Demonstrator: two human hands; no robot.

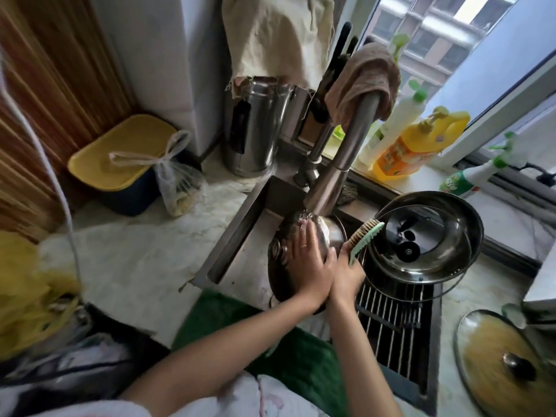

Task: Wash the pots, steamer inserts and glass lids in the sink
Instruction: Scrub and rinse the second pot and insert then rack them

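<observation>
Right hand [346,275] grip curled round green-handled scrub brush [362,239], bristles up, long axis pointing away toward window. Left hand [310,260] flat, fingers spread on upturned steel pot [282,266] under faucet [337,173] (water running), just left of brush; left nearer.

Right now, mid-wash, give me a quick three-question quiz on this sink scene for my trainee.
1. True or false: the right hand grips the green brush.
2. What is the left hand doing? A) pressing flat on the upturned pot under the faucet B) lifting a lid C) hanging idle
3. Fill in: the glass lid on the counter at lower right has a ___ knob.

Key: 1 true; 2 A; 3 black.
</observation>
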